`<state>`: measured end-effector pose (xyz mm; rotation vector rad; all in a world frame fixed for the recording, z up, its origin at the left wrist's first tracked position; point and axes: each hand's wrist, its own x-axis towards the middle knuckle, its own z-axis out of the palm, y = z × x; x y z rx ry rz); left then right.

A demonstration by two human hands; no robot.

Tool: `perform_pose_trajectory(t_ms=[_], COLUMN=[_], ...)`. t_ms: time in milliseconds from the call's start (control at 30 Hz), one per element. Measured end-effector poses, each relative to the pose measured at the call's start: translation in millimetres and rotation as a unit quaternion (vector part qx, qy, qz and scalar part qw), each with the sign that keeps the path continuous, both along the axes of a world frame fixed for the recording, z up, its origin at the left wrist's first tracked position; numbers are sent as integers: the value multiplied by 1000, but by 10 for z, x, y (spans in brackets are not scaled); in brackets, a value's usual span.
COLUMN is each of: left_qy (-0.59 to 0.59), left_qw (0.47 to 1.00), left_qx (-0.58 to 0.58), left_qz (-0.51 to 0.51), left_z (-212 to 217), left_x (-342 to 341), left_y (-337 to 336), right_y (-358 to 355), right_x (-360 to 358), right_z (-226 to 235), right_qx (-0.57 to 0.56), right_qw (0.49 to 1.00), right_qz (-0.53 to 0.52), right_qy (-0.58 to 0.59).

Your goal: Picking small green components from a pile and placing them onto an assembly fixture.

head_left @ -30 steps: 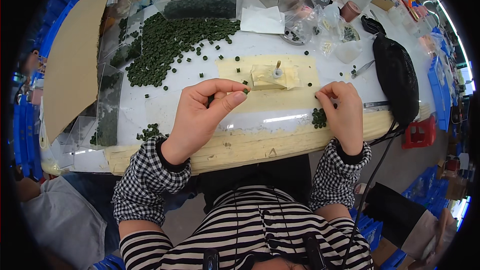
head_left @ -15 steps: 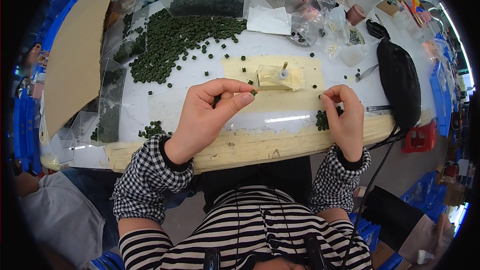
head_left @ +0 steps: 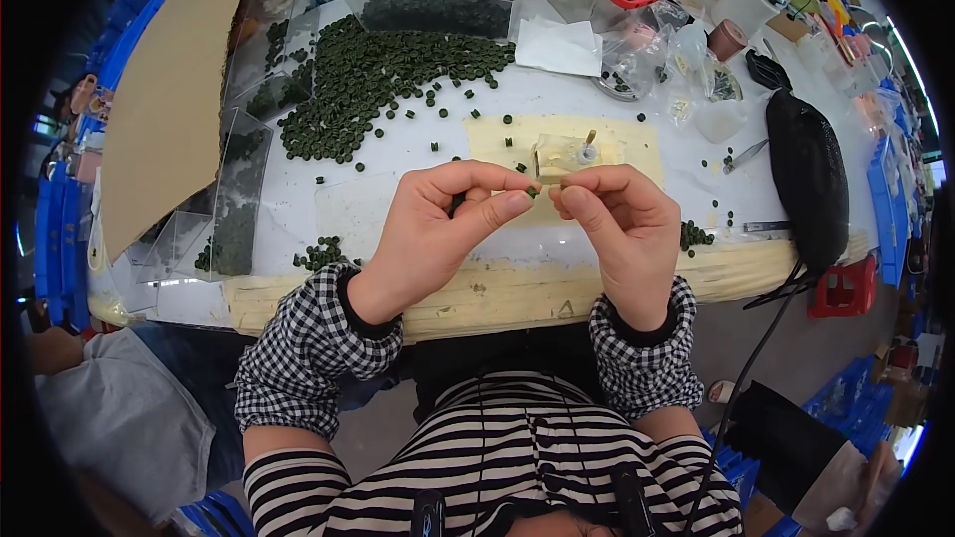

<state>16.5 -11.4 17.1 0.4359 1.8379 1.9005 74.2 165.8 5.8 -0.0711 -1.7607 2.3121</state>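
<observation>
Pinching a small green piece point(head_left: 532, 193) between thumb and forefinger, the left hand point(head_left: 426, 231) holds it just left of the right hand point(head_left: 629, 231). The piece's long axis is hard to make out, and whether the right hand's drawn-together fingertips grip anything cannot be told.

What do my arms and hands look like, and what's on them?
Your left hand and right hand are bare, with no gloves. Puffy black-and-white checked sleeve covers wrap both forearms, gathered at the wrists into plain black cuffs. Nearer your shoulders are black-and-cream striped shirt sleeves.
</observation>
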Motion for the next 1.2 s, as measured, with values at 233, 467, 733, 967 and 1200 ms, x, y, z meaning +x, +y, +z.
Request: perform_pose_trajectory(t_ms=[233, 467, 733, 967, 1200], left_qy=[7, -12, -2, -16, -148], left_qw=[1000, 999, 999, 999, 984], left_qx=[26, 43, 44, 32, 95], left_qz=[-1, 14, 10, -2, -29], left_z=[-12, -2, -16, -21, 3], left_x=[14, -12, -2, -14, -44], left_y=[28, 26, 24, 13, -7], right_y=[-36, -66, -33, -67, -103], right_x=[-20, -8, -20, -42, -64], right_z=[-91, -79, -82, -122, -105], right_qx=[75, 63, 8, 119, 230], right_qw=[996, 998, 999, 989, 953], right_qz=[-5, 6, 40, -27, -95], right_qy=[41, 28, 11, 86, 173])
